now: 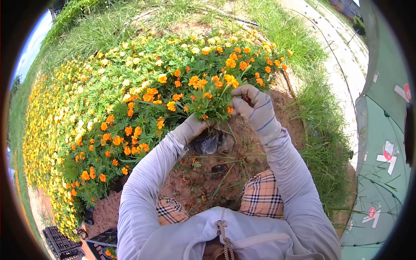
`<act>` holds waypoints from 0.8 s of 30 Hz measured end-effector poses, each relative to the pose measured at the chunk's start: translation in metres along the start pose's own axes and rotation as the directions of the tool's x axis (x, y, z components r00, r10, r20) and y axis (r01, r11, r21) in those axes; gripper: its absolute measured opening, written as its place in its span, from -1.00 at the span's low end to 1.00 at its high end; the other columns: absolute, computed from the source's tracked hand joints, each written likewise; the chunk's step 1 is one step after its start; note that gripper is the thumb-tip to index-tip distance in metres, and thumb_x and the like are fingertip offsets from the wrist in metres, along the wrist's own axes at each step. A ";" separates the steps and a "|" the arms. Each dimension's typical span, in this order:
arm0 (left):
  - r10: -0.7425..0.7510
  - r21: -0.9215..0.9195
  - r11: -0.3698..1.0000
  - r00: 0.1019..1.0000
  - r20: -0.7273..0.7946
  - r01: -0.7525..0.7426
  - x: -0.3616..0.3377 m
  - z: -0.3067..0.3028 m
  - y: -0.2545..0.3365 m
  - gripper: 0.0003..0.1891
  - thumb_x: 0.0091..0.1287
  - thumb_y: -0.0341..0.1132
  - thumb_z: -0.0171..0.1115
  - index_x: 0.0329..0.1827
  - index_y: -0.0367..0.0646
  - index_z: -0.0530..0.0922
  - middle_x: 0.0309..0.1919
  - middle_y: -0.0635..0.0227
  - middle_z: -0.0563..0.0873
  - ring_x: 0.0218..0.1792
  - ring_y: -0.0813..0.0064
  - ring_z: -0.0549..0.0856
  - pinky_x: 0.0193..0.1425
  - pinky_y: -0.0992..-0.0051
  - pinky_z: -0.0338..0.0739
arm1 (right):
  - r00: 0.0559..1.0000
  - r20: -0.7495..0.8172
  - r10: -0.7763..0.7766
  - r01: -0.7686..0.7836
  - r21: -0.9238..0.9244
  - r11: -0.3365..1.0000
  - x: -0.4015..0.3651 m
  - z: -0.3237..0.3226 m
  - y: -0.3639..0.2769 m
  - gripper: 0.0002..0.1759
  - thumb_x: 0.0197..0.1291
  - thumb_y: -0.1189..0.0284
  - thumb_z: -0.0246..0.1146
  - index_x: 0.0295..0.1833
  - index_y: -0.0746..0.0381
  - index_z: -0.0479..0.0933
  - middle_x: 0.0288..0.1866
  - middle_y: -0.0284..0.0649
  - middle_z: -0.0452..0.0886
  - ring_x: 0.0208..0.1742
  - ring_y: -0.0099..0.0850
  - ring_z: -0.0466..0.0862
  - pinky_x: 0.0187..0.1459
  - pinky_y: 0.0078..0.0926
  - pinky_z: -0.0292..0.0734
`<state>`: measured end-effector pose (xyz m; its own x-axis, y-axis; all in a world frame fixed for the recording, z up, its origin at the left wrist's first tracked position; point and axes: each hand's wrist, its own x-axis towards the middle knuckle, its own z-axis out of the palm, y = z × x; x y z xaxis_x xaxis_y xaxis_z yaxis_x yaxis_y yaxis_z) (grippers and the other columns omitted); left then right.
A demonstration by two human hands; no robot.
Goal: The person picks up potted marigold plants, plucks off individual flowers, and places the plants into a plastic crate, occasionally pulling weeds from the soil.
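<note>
My left hand (pixel 190 129), in a pale work glove, is closed at the base of an orange marigold plant (pixel 210 102). Leaves hide some of its fingers. Just below it is a black plastic nursery bag (pixel 209 142), partly covered by the glove. My right hand (pixel 256 112), gloved with dark stripes, is at the plant's right side. Its thumb and fingertips are pinched together close to the outer leaves and blooms; what lies between them is too small to tell.
A dense bed of yellow and orange marigolds (pixel 93 115) spreads left and ahead. Bare soil (pixel 190 182) with grass blades lies before my knees. Tall grass (pixel 318 130) and a green printed sheet (pixel 383 173) are at right. Black crates (pixel 63 242) stand at lower left.
</note>
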<state>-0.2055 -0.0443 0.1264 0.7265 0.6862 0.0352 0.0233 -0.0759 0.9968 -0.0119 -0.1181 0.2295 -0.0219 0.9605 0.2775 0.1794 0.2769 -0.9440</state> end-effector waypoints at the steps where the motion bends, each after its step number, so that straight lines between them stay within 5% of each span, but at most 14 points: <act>1: 0.023 0.043 0.999 1.000 -0.005 -0.023 -0.003 0.002 0.002 -0.68 0.28 -0.26 0.20 0.03 -0.21 0.47 -0.15 0.40 0.60 -0.09 0.55 0.54 0.01 0.49 0.46 | 0.993 0.047 -0.111 0.120 -0.272 0.955 0.000 0.008 0.003 -0.64 0.18 0.35 0.17 0.08 0.20 0.41 -0.39 -0.24 0.61 -0.44 -0.42 0.62 -0.40 -0.50 0.51; 3: 0.047 0.099 0.994 0.999 0.019 -0.049 -0.005 0.007 0.002 -0.68 0.29 -0.28 0.18 0.05 -0.22 0.46 -0.11 0.36 0.60 -0.06 0.51 0.54 0.04 0.48 0.44 | 0.939 0.220 -0.263 0.339 -0.710 0.617 -0.002 0.023 0.012 -0.62 0.12 0.36 0.17 0.08 0.14 0.43 -0.31 -0.19 0.63 -0.33 -0.30 0.65 -0.27 -0.38 0.53; 9: 0.031 0.230 0.972 0.998 0.059 -0.044 -0.003 0.008 0.004 -0.66 0.32 -0.29 0.09 0.11 -0.22 0.44 0.05 0.19 0.56 0.10 0.28 0.50 0.21 0.39 0.35 | 0.975 0.142 -0.173 0.221 -0.738 0.637 0.002 0.027 0.014 -0.69 0.05 0.47 0.17 -0.03 0.18 0.50 -0.12 -0.14 0.63 -0.10 -0.16 0.61 -0.09 -0.29 0.51; 10: 0.036 0.291 0.955 0.997 0.069 -0.054 -0.003 0.007 0.004 -0.66 0.32 -0.29 0.07 0.11 -0.22 0.44 0.06 0.18 0.55 0.11 0.24 0.49 0.23 0.38 0.33 | 0.966 0.136 -0.222 0.246 -0.759 0.603 0.005 0.024 0.020 -0.73 0.07 0.48 0.20 -0.05 0.20 0.51 -0.20 -0.17 0.64 -0.21 -0.28 0.66 -0.21 -0.37 0.54; 13: 0.183 0.573 0.797 0.981 0.067 -0.188 -0.005 0.006 0.008 -0.67 0.31 -0.30 0.01 0.10 -0.20 0.46 0.08 0.16 0.54 0.14 0.15 0.47 0.25 0.35 0.33 | 0.992 0.001 -0.129 0.110 -0.527 0.843 0.006 0.019 0.023 -0.75 0.11 0.46 0.22 -0.06 0.17 0.49 -0.32 -0.17 0.64 -0.40 -0.37 0.65 -0.35 -0.48 0.52; 14: 0.242 0.667 0.709 0.967 0.079 -0.231 -0.002 0.003 0.000 -0.66 0.28 -0.30 0.04 0.09 -0.19 0.48 0.07 0.16 0.55 0.13 0.18 0.48 0.23 0.35 0.33 | 0.996 -0.088 -0.006 -0.003 -0.098 0.995 0.006 0.014 0.019 -0.81 0.17 0.46 0.22 -0.10 0.24 0.48 -0.39 -0.24 0.63 -0.49 -0.52 0.61 -0.46 -0.62 0.48; 15: 0.297 0.749 0.608 0.950 0.095 -0.265 0.000 0.001 -0.009 -0.65 0.25 -0.29 0.07 0.08 -0.18 0.49 0.05 0.15 0.55 0.12 0.20 0.49 0.22 0.35 0.34 | 0.982 -0.161 0.096 -0.074 0.138 0.988 0.007 0.006 0.011 -0.83 0.22 0.45 0.19 -0.11 0.28 0.46 -0.38 -0.26 0.63 -0.44 -0.56 0.62 -0.45 -0.64 0.49; 17: 0.195 0.869 0.485 0.981 -0.001 -0.096 0.007 -0.003 -0.024 -0.53 0.17 -0.26 0.14 0.17 -0.20 0.42 -0.04 0.17 0.56 0.07 0.22 0.49 0.21 0.32 0.31 | 0.973 -0.200 0.117 -0.016 0.445 0.895 0.005 -0.018 0.000 -0.85 0.23 0.46 0.17 -0.11 0.25 0.45 -0.33 -0.21 0.63 -0.40 -0.53 0.63 -0.43 -0.62 0.52; 21: 0.258 0.988 0.153 0.964 -0.072 0.033 -0.009 0.000 0.013 -0.21 -0.03 -0.25 0.25 0.34 -0.27 0.19 -0.24 0.26 0.53 -0.03 0.25 0.47 0.19 0.25 0.25 | 0.932 -0.353 0.083 0.131 0.542 0.830 0.002 -0.035 -0.011 -0.86 0.25 0.48 0.15 -0.10 0.25 0.45 -0.26 -0.16 0.62 -0.37 -0.53 0.62 -0.39 -0.61 0.54; 22: 0.357 0.998 0.059 0.934 0.010 -0.033 -0.011 -0.004 0.016 -0.09 -0.11 -0.29 0.24 0.39 -0.30 0.05 -0.28 0.31 0.50 -0.06 0.26 0.46 0.19 0.24 0.23 | 0.922 -0.382 0.060 0.158 0.515 0.843 0.002 -0.041 -0.007 -0.86 0.25 0.48 0.15 -0.09 0.25 0.45 -0.25 -0.16 0.61 -0.36 -0.53 0.62 -0.38 -0.61 0.55; 24: 0.449 0.997 -0.068 0.891 0.071 -0.046 -0.007 -0.013 0.013 -0.10 -0.13 -0.30 0.23 0.38 -0.29 0.08 -0.29 0.33 0.51 -0.08 0.30 0.47 0.13 0.26 0.26 | 0.899 -0.436 0.040 0.170 0.430 0.887 0.000 -0.045 -0.006 -0.84 0.25 0.49 0.14 -0.07 0.27 0.46 -0.24 -0.18 0.61 -0.36 -0.52 0.62 -0.36 -0.61 0.55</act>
<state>-0.2190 -0.0405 0.1397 0.7066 0.5257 0.4737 0.6498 -0.7471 -0.1403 0.0308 -0.1212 0.2432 0.4167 0.8616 0.2898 -0.2675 0.4209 -0.8668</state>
